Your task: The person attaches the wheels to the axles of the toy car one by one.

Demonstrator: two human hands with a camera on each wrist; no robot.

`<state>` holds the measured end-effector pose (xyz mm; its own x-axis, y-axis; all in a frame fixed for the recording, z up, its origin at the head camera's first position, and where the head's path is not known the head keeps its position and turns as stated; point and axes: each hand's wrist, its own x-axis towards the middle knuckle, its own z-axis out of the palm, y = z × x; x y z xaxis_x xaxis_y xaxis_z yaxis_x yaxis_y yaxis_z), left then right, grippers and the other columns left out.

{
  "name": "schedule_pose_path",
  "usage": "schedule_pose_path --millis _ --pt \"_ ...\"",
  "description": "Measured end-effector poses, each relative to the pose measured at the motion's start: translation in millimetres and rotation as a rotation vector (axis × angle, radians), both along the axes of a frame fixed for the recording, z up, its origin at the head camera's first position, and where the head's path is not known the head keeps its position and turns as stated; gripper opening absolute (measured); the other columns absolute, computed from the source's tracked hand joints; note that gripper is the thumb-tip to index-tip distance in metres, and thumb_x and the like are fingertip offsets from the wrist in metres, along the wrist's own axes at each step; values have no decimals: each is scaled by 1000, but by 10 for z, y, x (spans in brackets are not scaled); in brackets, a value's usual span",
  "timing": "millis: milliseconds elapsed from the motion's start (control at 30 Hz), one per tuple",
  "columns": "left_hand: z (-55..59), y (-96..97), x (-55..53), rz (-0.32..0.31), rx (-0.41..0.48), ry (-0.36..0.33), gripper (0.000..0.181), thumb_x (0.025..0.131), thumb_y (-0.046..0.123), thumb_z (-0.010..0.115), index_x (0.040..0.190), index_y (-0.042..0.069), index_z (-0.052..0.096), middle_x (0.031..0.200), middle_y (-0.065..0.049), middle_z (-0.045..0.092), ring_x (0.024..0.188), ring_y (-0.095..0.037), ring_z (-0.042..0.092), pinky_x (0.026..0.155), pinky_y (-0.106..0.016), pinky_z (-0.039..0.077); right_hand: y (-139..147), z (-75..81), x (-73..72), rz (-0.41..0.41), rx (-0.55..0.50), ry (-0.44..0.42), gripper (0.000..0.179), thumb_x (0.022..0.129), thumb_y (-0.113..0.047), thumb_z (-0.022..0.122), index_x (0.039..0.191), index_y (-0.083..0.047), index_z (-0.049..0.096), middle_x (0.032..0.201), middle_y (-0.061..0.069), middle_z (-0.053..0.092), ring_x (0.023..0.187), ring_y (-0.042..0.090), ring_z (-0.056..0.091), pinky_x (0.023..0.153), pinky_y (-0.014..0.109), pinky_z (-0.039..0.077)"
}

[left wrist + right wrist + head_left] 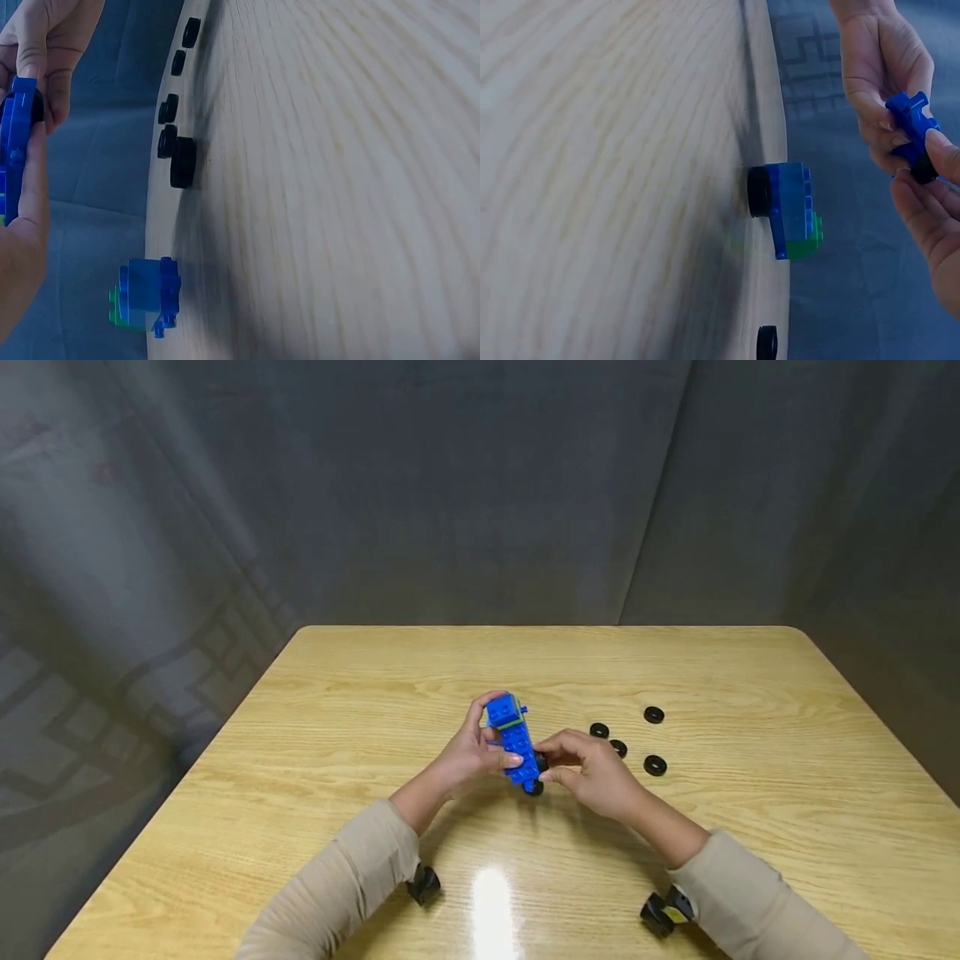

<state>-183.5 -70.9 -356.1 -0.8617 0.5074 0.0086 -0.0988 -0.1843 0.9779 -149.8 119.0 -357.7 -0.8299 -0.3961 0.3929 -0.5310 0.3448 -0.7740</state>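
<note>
In the head view my left hand grips a blue toy brick vehicle, thumb across its studs and fingers round its far side. A raised blue block with a thin green layer sits at its far end. With thumb and fingers, my right hand pinches a black wheel at the vehicle's right side. Another black wheel shows at the near end. The right wrist view has the held vehicle raised off the table, with both hands meeting at the wheel.
Several black tires lie on the wooden table, right of the hands. Both wrist views show another blue brick piece with a green brick standing on the table. Black wrist devices hang below the sleeves.
</note>
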Motion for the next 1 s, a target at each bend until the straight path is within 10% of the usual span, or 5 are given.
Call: schedule_pose_path --millis 1000 --pt "-57 -144 8 90 53 -54 68 80 -12 48 133 19 18 94 -15 54 70 -22 59 56 -33 49 59 -68 -16 32 86 -178 29 76 -1 62 103 7 54 94 15 57 83 22 55 75 32 45"
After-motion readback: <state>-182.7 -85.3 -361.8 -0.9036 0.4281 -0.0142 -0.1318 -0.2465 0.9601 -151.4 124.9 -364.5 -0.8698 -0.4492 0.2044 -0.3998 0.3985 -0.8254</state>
